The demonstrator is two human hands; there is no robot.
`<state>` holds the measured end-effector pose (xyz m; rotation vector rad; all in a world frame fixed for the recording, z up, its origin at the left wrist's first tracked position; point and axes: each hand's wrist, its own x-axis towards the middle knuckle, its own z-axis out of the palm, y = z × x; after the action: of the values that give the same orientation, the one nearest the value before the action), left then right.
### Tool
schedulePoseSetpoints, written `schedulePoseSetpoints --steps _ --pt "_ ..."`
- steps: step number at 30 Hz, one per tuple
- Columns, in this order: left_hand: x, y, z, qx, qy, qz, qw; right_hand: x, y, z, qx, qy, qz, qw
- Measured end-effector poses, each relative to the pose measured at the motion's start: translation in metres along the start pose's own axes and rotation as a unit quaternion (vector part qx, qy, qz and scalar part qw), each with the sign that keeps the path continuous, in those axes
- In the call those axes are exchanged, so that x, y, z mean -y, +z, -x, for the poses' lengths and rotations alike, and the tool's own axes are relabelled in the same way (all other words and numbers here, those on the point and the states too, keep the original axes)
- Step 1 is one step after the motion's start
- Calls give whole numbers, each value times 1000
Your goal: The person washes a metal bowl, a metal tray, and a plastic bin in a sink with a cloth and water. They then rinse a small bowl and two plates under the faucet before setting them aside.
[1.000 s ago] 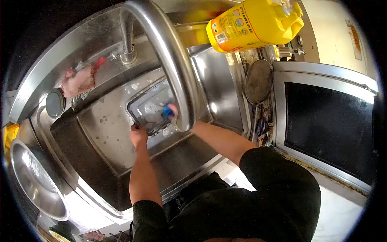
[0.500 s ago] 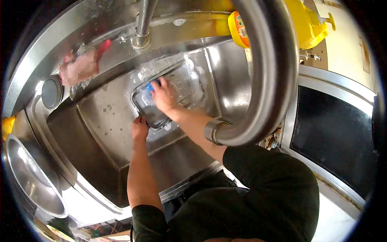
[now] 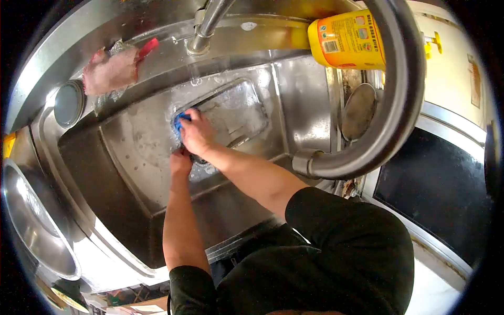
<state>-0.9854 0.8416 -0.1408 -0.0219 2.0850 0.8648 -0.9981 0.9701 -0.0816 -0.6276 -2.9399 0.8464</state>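
Observation:
A shallow rectangular tray (image 3: 247, 105), wet and shiny with a dark rim, lies tilted across the floor of the steel sink (image 3: 142, 173). My left hand (image 3: 181, 161) is closed on its near left corner. Bunched under the fingers of my right hand (image 3: 197, 132) is a blue scrubbing cloth or sponge (image 3: 179, 124), pressed against the tray's left end. The two hands are close together, the right one just above the left. Part of the tray's near side is hidden behind my right hand and forearm.
A thick curved metal pipe (image 3: 404, 105) arches over the sink's right side. Behind the sink stand a faucet (image 3: 202, 39) and a yellow bottle (image 3: 344, 44). A pink cloth (image 3: 113, 71) and a round lid (image 3: 68, 105) sit on the back ledge; a steel basin (image 3: 39, 220) is at left.
My right hand has slid left and down along the tray with the blue scrubber, closer to my left hand. Less foam shows around the tray, and the whole view has shifted slightly.

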Motion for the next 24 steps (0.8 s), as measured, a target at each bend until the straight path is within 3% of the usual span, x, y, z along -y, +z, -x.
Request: schedulePoseSetpoints --steps 3,5,6,7,8,10,11,13,14,17,20,21,24 --pt "10 6 -11 51 -62 100 992 -24 -2 3 76 -146 43 985" --pt "5 5 -6 50 -131 202 969 -54 -26 -6 238 -270 61 931" --pt "30 20 -18 28 -59 213 975 -62 -32 -11 274 -239 25 931" --pt "55 34 -30 7 13 221 975 -72 -25 -17 297 -217 88 925" --pt "62 37 -27 -2 102 225 969 -57 -34 -21 212 -139 41 967" --pt "14 5 -5 83 -134 278 948 -39 -22 -29 20 7 -91 996" --pt "8 0 -1 91 -135 300 940 -28 -10 -28 -43 29 -91 994" --pt "-3 -9 3 109 -130 336 926 -3 -4 -9 -60 5 -62 996" --pt "-15 -15 4 105 -179 300 931 5 -4 4 -6 2 -30 1000" --pt "-31 -20 16 89 -158 349 919 -1 3 43 64 78 -5 995" --pt "25 12 -16 91 -130 364 918 -16 -19 81 180 -5 103 978" --pt "29 13 -20 115 -125 352 920 -30 -21 85 170 -26 88 981" --pt "12 17 -6 -5 -138 268 954 -105 -3 104 123 -65 22 990"
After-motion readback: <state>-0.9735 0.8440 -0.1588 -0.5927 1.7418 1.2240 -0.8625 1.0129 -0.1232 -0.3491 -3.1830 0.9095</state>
